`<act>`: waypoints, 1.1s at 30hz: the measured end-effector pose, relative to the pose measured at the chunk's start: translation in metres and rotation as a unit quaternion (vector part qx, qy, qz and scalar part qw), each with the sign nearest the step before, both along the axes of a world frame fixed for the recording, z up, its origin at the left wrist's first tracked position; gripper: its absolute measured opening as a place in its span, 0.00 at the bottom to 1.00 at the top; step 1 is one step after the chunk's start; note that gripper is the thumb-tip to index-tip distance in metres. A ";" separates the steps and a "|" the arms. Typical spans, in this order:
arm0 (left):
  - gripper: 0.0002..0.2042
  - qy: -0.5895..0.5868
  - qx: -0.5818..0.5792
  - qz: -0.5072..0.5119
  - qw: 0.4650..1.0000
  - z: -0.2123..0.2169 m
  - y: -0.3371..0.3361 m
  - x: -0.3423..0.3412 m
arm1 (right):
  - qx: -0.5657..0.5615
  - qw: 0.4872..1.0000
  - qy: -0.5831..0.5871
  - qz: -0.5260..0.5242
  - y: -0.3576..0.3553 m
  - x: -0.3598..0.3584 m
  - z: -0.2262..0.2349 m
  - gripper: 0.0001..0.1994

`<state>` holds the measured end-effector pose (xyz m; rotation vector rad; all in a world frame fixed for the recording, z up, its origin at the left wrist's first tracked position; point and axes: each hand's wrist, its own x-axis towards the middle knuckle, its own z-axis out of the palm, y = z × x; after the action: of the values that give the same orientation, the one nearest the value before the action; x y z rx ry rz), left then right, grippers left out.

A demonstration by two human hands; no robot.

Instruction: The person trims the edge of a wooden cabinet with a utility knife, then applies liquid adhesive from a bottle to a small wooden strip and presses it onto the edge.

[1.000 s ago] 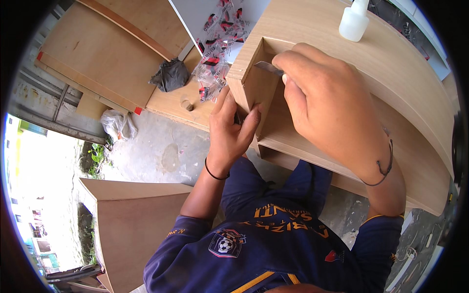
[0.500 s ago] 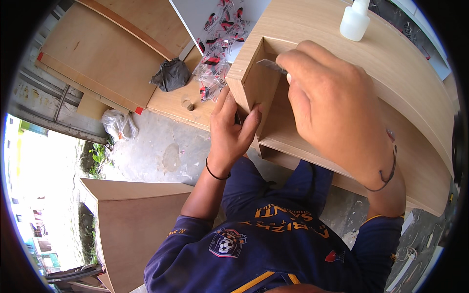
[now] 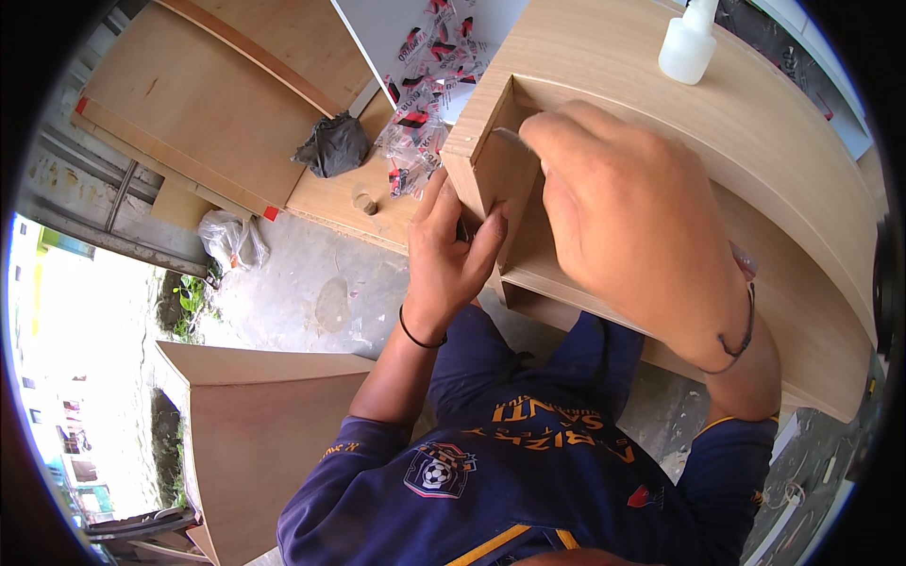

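Note:
A pale wood-grain cabinet (image 3: 604, 42) with a curved edge and open compartments stands in front of me. My left hand (image 3: 448, 236) grips the end panel (image 3: 464, 174) of its nearest compartment, fingers outside and thumb against the edge. Closed around a cutter knife (image 3: 511, 138), my right hand (image 3: 632, 217) hovers over that compartment. Only the thin grey blade pokes out past the fingers, close to the panel's inner face; whether it touches the wood I cannot tell. Most of the handle is hidden in the hand.
A white squeeze bottle (image 3: 686, 52) stands on the cabinet top. Beyond the end panel lie crumpled printed plastic wrap (image 3: 420, 123) and a black plastic bag (image 3: 332, 146). Large wooden boards (image 3: 226, 104) lean at the far left, and a brown panel box (image 3: 274, 443) stands by my left side.
My right hand has shifted slightly left and turned, bringing the knife blade down nearer the panel's inner face. The left hand keeps its hold; the whole view has shifted slightly.

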<state>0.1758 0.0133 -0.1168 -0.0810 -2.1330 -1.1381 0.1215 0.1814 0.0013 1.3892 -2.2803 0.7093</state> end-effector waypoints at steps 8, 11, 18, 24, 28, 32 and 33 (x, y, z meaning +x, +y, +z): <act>0.17 0.017 0.000 0.003 1.000 -0.001 0.000 -0.002 | -0.035 0.999 0.017 0.008 0.003 0.002 -0.001 0.10; 0.17 0.029 -0.012 0.000 1.000 -0.004 -0.001 -0.003 | -0.026 0.999 0.026 -0.015 0.000 -0.001 -0.004 0.10; 0.17 0.033 0.004 -0.004 0.999 -0.004 -0.001 -0.003 | 0.004 1.000 0.020 -0.013 -0.002 0.008 -0.002 0.10; 0.17 0.036 -0.036 -0.001 0.999 0.000 -0.001 0.000 | -0.011 0.998 -0.028 0.048 0.009 0.015 0.003 0.09; 0.17 0.009 0.024 -0.001 1.000 -0.001 0.000 0.000 | -0.018 1.000 -0.001 0.012 0.004 0.005 -0.003 0.10; 0.17 0.004 0.004 0.005 1.000 0.001 0.002 0.001 | -0.014 1.000 0.010 0.000 0.002 0.005 -0.005 0.09; 0.17 0.007 -0.015 0.011 1.000 0.002 0.004 0.000 | -0.021 1.000 0.010 -0.001 0.006 0.006 -0.005 0.09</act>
<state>0.1761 0.0176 -0.1152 -0.0798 -2.1342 -1.0903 0.1275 0.1869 -0.0040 1.3696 -2.2386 0.7347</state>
